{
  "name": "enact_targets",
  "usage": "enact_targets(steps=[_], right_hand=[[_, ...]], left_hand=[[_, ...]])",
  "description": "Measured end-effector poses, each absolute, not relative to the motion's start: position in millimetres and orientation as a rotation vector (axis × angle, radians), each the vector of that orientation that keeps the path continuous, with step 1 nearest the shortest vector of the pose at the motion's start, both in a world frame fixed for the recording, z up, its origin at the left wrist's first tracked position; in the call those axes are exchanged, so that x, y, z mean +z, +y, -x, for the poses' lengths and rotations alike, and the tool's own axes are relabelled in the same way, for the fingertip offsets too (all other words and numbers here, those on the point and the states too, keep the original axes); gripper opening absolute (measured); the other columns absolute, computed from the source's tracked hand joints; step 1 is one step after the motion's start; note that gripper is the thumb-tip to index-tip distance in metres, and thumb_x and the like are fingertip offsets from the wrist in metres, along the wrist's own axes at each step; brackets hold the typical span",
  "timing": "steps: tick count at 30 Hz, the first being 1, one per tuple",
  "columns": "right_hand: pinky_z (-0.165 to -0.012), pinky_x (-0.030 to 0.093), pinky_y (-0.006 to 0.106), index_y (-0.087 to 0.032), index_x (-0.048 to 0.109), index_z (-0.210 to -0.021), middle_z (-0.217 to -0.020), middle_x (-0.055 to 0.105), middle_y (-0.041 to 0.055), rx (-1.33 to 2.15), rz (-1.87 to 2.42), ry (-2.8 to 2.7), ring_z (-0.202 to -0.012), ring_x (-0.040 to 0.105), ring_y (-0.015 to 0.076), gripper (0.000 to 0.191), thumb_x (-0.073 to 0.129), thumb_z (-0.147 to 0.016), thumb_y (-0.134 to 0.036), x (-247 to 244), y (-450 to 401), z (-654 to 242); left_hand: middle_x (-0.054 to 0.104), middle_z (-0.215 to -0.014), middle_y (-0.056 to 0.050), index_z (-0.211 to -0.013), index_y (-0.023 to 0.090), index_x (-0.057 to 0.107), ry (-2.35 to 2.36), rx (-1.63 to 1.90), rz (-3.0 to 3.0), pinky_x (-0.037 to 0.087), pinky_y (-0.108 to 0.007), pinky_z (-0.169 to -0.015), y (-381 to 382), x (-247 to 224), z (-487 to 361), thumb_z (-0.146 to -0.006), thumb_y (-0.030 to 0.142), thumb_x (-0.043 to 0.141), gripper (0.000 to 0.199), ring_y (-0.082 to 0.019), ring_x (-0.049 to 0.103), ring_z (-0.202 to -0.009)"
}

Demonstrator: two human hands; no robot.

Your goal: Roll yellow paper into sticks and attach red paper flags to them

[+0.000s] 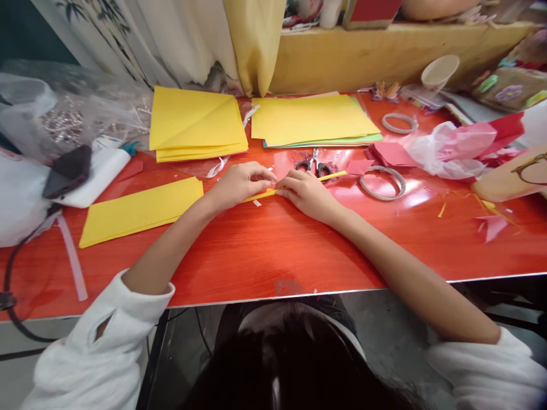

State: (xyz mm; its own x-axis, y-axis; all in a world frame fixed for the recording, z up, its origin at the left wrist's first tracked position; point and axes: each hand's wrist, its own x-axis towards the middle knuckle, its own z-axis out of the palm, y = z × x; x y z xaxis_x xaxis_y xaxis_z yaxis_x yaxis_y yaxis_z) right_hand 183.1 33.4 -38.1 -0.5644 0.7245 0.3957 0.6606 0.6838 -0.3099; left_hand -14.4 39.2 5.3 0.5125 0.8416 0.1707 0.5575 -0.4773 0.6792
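Observation:
A thin rolled or folded yellow paper strip (334,177) lies at a slant under both hands on the red table. My right hand (305,192) is closed on its middle, fingertips pressed onto it. Beside it, my left hand (240,183) has its fingers curved and somewhat apart over the strip's left part, with the thumb near a small white scrap; nothing shows in its grip. Black-handled scissors (315,164) lie just beyond my right hand. A stack of narrow yellow paper (143,210) is left of my left hand.
Behind the hands lie two stacks of yellow sheets (196,122) (311,119). Tape rolls (382,183) and red paper pieces (393,154) are to the right. A phone (70,171), a white box and plastic bags crowd the left. A paper cup (440,73) stands at the back right.

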Motion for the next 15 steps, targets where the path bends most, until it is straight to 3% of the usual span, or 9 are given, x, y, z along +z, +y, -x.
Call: enact_targets(steps=[5,15], right_hand=[[-0.078,0.037,0.034,-0.018,0.063,-0.094,-0.091,0.061,0.0083,0.181,1.065,-2.396,-0.083,0.053,0.0202,0.023,0.043,-0.091,-0.029,-37.4,33.3,-183.1],[-0.08,0.038,0.035,-0.018,0.063,-0.095,-0.094,0.061,0.0091,0.189,1.087,-2.415,-0.086,0.055,0.0211,0.022,0.044,-0.09,-0.027,-36.1,32.7,-183.9]], left_hand=[[0.068,-0.089,-0.002,-0.085,0.016,0.066,1.106,0.789,-2.096,0.045,-0.024,-0.076,39.1,3.1,14.0,-0.077,0.025,0.057,0.016,-0.013,0.061,-0.082],[0.07,-0.092,-0.003,-0.089,0.016,0.07,1.091,0.839,-2.137,0.046,-0.026,-0.08,38.1,6.5,13.6,-0.077,0.029,0.059,0.02,-0.016,0.062,-0.086]])
